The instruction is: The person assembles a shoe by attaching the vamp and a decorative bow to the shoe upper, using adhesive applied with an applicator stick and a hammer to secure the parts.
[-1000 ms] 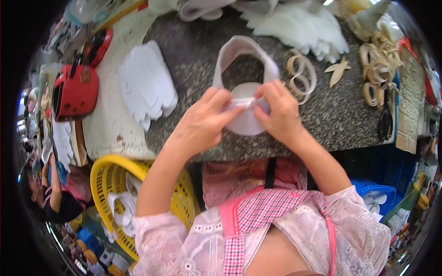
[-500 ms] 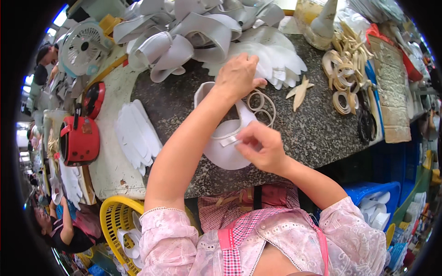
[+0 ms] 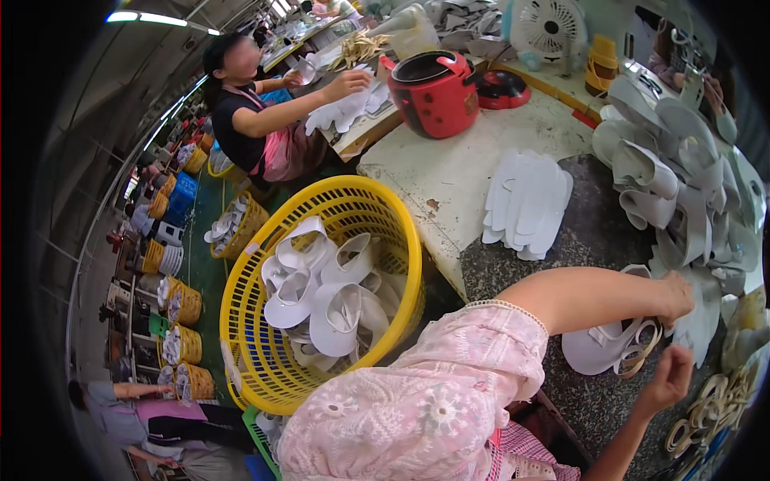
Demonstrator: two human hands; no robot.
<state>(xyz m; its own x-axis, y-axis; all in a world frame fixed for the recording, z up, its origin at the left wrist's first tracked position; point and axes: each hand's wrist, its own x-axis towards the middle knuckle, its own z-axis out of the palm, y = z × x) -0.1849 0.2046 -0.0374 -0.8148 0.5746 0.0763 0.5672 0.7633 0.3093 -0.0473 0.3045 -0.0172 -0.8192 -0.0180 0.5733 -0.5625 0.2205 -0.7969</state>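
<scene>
On the dark speckled work surface [image 3: 605, 210] at the right lies a white rounded visor-like piece [image 3: 592, 350] with a curved band. My left forearm crosses above it. My left hand [image 3: 678, 298] bends its fingers down beside a spread of thin white flat pieces [image 3: 703, 317]; its fingertips are bunched, and what they hold is hidden. Nearer me and to the right, my right hand [image 3: 667, 383] hovers with loosely curled fingers apart and nothing seen in them. Between the hands, pale rings of narrow strip [image 3: 639, 349] rest against the visor-like piece.
A yellow basket [image 3: 391, 210] of similar white pieces stands left of the table. White flat shapes [image 3: 527, 204], a red pot [image 3: 437, 100] and a fan [image 3: 548, 32] sit farther back. Curved white pieces [image 3: 682, 168] pile up at right, strip rolls [image 3: 706, 409] below. A co-worker [image 3: 241, 120] works opposite.
The view has swung left, so the hands and dark surface now appear at the right and the yellow basket shows fully. My right hand has come away from the white piece.
</scene>
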